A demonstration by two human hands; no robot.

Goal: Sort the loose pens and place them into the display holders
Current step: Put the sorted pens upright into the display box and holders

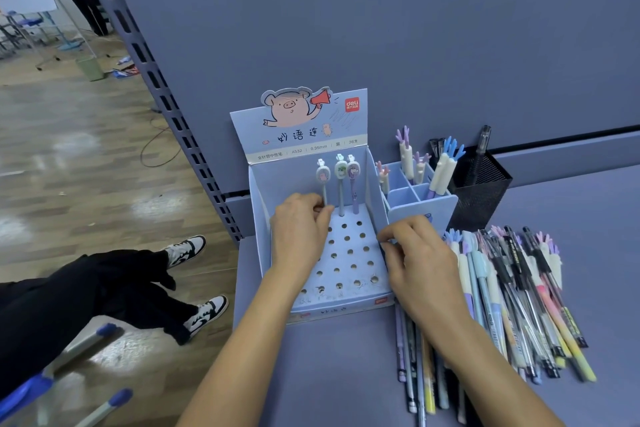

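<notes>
We are holding our left hand [301, 229] over the box [332, 310]. It is a blue card box with a pig on its back board and rows of round holes in its floor. Our thumb and first finger are pinching the thin stem of the left pen [322, 180], low down, just above the holes. This pen is standing upright in the back row. Two more pens [341, 184] are standing right beside it in the same row, each with a small oval charm on top.

Our right hand [415, 263] is sitting at the right wall of the box. Its fingers are curled and close together, with the tips at the wall's top edge. We cannot tell if they are gripping the wall or only touching it.

The loose pens [512, 288] are lying in a big pile on the table [329, 374], just right of the box and partly under our right wrist. Behind the pile, a small holder [420, 206] with slots is standing against the box, with antler-topped pens in it. A black mesh cup [485, 191] is standing next to it with dark pens inside.

On the left, a person's legs [104, 288] in black trousers are stretching over the wooden floor [86, 166].
</notes>
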